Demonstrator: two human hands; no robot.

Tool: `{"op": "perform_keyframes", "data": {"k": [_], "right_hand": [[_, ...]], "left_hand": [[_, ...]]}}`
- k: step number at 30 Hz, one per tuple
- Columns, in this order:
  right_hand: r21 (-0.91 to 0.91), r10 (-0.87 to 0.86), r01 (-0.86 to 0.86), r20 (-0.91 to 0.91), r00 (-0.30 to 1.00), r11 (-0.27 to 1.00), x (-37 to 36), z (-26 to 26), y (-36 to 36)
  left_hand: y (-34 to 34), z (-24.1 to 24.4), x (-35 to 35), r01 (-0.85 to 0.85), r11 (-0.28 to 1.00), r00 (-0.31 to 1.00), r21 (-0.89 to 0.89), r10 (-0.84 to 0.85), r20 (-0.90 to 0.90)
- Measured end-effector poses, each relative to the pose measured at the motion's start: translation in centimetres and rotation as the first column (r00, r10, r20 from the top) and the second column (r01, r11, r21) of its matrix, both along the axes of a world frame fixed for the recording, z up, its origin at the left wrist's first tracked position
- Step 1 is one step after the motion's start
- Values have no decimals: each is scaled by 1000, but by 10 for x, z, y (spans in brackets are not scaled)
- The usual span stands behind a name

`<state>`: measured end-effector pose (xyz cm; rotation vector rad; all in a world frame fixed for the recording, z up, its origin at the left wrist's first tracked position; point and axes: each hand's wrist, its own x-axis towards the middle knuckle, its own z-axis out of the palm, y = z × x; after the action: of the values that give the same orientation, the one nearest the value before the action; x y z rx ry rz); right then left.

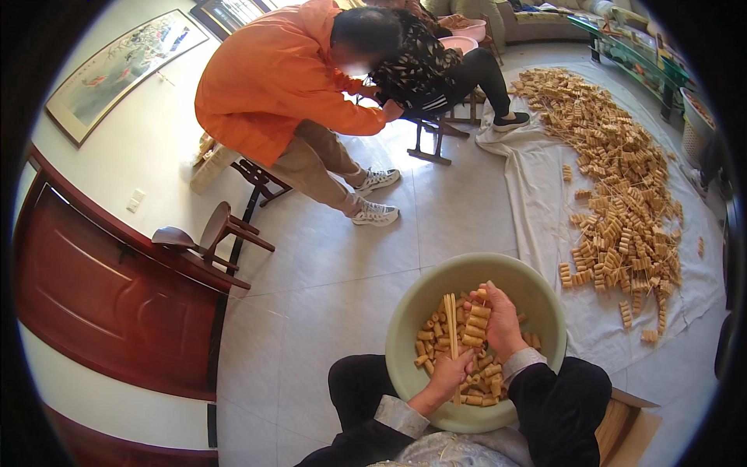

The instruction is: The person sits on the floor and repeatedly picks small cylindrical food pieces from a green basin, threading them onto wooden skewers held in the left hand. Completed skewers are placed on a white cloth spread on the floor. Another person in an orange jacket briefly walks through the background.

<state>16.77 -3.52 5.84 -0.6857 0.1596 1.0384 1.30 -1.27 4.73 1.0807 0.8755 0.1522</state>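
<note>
A pale green plastic basin (408,338) rests at my lap, with many short tan food rolls (484,385) loose inside. Over it, my left hand (449,373) grips a bundle of thin wooden skewers (451,321) standing roughly upright. My right hand (503,321), at the basin's right side, holds a tan roll (482,294) at its fingertips. Just below that roll, a row of several rolls on a skewer (476,326) lies between my two hands. Which fingers hold the skewer's lower end is hidden.
To the right, a long heap of skewered rolls (624,175) covers a white cloth (537,192). A person in an orange jacket (274,76) bends beside a seated person (414,76) ahead. Wooden stools (219,230) stand at left. An open cardboard box (642,432) is at lower right.
</note>
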Motion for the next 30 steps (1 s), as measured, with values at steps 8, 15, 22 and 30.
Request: {"op": "perform_keyframes", "data": {"k": [8,15,22,30], "right_hand": [[10,72,-73,50,996,997,-4,-6,-2],[-44,102,-99,88,991,994,-10,0,-3],[-352,288,-128,449,846,927,-3,2,-10],[-368,144,116,608,781,923,67,42,-36]], "left_hand": [[2,-1,0,-6,1000,1000,-10,6,28],[5,4,-3,-17,999,1000,-31,16,-8],[15,6,-11,27,999,998,34,-25,-58],[32,3,-32,-106,992,994,-65,106,-7]]}}
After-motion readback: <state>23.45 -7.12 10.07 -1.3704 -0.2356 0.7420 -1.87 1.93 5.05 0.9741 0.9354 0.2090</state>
